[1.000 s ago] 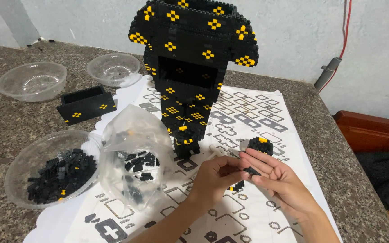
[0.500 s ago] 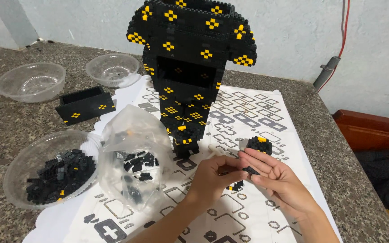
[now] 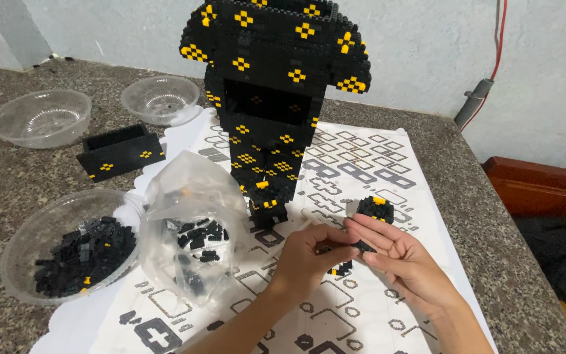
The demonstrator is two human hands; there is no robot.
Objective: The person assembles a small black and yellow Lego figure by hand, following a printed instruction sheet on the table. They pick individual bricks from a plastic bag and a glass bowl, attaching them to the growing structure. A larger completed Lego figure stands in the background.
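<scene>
A: Nearest, at 6 o'clock: left hand (image 3: 309, 252) and right hand (image 3: 397, 259) meet, both grips closed narrow on one small black brick piece (image 3: 360, 246) between the fingertips.

B: Around them?

A: Small black-and-yellow block (image 3: 375, 208) at 1 o'clock on the printed sheet (image 3: 361, 314). Clear bag (image 3: 191, 229) and bowl of loose bricks (image 3: 73, 252) at 9 o'clock, both well stocked.

B: Progress?

A: Tall black-and-yellow model (image 3: 273, 98) at 12 o'clock looks largely built; a separate wall section (image 3: 120, 152) lies unattached on the worktop (image 3: 8, 177).
</scene>
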